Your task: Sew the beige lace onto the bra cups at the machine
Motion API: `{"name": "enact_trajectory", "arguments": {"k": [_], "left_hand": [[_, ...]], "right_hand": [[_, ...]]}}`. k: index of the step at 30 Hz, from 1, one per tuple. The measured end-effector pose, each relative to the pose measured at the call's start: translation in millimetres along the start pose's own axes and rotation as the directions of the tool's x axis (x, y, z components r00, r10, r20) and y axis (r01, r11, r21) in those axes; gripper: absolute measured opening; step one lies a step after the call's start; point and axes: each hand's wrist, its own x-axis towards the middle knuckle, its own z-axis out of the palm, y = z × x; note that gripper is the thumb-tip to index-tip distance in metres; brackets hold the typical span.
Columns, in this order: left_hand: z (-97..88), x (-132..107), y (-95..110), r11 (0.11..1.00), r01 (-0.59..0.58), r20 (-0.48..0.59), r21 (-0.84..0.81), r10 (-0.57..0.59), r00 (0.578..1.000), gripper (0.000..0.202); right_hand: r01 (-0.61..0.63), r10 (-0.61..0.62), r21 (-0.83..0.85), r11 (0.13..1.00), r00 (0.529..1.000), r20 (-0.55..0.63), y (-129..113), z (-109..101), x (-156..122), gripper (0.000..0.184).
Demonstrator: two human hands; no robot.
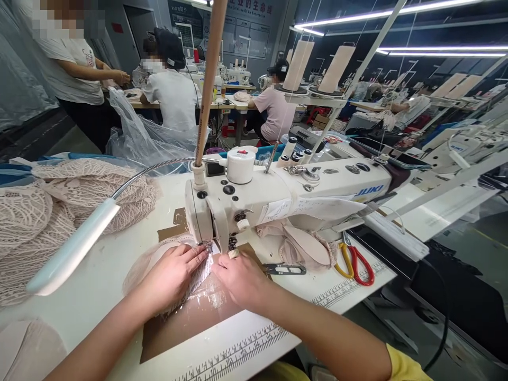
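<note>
My left hand [172,276] lies flat on a piece of pale pink lace fabric [198,275], fingers stretched toward the needle area of the white sewing machine [278,198]. My right hand [240,278] presses down on the fabric's right edge just in front of the presser foot [209,247], fingers curled together on the cloth. The fabric sits on a brown taped patch [190,323] of the white table. The needle itself is hidden behind the machine head.
A heap of pink lace pieces [51,211] lies at left under a gooseneck lamp [73,248]. Thread snips [283,269] and red-and-yellow scissors [355,262] lie right of my hands. Bra cups [305,246] sit under the machine arm. Other people work at tables behind.
</note>
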Motion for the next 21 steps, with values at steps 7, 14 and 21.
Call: {"name": "enact_trajectory", "arguments": {"k": [7, 14, 21], "left_hand": [[-0.8, 9, -15, 1.000, 0.012, -0.032, -0.006, -0.012, 0.999, 0.045], [2.6, 2, -7, 0.996, -0.036, -0.071, -0.078, 0.031, 0.997, 0.038], [5.4, 3, -8, 0.993, -0.037, -0.078, -0.112, 0.028, 0.997, 0.041]], "right_hand": [[-0.115, 0.115, -0.043, 0.992, 0.993, -0.017, -1, -6, 11, 0.032], [-0.123, 0.122, -0.019, 0.992, 0.991, -0.055, 0, -1, 10, 0.038], [-0.104, 0.106, 0.016, 0.994, 0.986, -0.129, 5, 8, 10, 0.036]]}}
